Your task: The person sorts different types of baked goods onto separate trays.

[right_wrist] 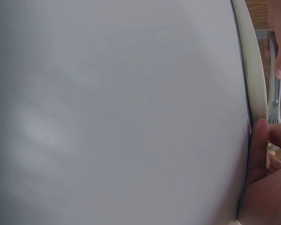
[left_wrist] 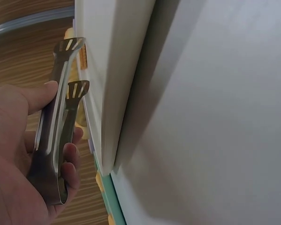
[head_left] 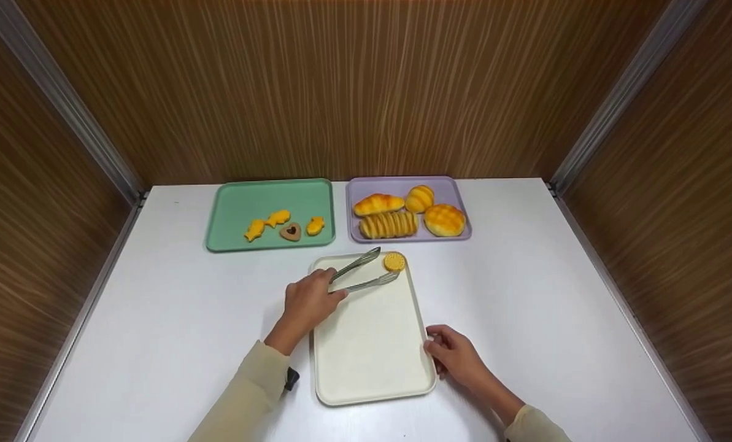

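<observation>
My left hand (head_left: 307,301) grips metal tongs (left_wrist: 51,126) with slotted tips, thumb on one arm and fingers round the other. The tong arms are spread apart over the far end of a cream-white tray (head_left: 372,350). A round yellow cookie (head_left: 394,261) lies in that tray's far right corner, beside the tong tips. My right hand (head_left: 458,356) pinches the tray's right rim near its front, the thumb at the edge; the right wrist view shows its fingers (right_wrist: 260,150) against the rim.
A green tray (head_left: 261,199) at the back left holds several fish-shaped yellow cookies and a heart-shaped cookie (head_left: 291,231). Beside it, a purple tray (head_left: 461,190) carries several bread pieces, among them a croissant (head_left: 378,204) and a round bun (head_left: 444,220). Wood-grain panels (head_left: 341,92) enclose the white table (head_left: 525,294).
</observation>
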### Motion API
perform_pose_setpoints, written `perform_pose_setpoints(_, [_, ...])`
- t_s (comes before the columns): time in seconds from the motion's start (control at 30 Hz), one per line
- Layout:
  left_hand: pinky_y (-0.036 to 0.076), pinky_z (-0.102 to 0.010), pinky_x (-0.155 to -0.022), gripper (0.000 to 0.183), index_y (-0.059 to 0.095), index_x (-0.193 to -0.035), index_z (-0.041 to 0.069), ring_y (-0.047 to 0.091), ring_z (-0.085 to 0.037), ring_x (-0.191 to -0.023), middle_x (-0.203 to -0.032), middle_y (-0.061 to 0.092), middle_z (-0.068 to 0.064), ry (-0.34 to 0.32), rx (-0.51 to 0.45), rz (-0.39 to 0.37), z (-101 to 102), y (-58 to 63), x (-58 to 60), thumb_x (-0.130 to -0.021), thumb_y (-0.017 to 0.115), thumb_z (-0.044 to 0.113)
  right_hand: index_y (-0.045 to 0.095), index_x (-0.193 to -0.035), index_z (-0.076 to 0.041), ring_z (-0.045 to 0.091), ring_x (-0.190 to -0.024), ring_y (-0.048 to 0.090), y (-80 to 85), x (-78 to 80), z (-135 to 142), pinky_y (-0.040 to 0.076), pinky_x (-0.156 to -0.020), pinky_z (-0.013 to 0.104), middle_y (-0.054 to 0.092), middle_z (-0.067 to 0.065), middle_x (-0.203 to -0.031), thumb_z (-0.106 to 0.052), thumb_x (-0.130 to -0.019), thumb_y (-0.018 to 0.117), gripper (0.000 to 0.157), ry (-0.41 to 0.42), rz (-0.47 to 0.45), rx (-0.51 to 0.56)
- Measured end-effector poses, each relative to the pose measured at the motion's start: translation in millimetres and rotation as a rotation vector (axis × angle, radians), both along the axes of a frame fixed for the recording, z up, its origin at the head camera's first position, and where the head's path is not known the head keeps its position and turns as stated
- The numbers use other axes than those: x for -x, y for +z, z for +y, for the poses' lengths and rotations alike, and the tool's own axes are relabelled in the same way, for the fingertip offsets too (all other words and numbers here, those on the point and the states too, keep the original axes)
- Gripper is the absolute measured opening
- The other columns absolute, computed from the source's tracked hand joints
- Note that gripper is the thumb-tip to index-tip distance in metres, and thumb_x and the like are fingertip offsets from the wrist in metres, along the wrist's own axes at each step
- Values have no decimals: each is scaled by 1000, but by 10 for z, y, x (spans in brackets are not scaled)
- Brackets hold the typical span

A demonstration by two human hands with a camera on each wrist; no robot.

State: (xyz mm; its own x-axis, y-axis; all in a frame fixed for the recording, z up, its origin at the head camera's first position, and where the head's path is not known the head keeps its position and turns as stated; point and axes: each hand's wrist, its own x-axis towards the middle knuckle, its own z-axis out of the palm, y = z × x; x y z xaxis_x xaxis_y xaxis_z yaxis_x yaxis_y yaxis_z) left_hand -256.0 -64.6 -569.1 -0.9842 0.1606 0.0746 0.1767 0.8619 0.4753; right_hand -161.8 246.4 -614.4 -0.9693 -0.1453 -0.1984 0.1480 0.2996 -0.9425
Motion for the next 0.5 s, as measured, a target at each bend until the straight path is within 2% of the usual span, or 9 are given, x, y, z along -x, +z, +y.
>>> perform_pose_setpoints(0.27, [46,-53,-86,54,63,-135,14,67,-29,-111,-124,68,-5,-15,7,12,94,-7,73,-92,70,45,57,-129,5,13,-55,52,-14,6,-5,46,-45,25,54,3,-78,-8,-98,63,34,-13,-13,-24])
perform_pose_setpoints(0.5, [45,-52,-86,53,62,-135,16,66,-28,-112,-126,68,-4,-21,3,-12,171,-18,118,-93,68,47,56,-125,11,14,-56,53,328,-91,-94,47,-48,25,54,5,-76,-2,-97,60,32,12,4,-31])
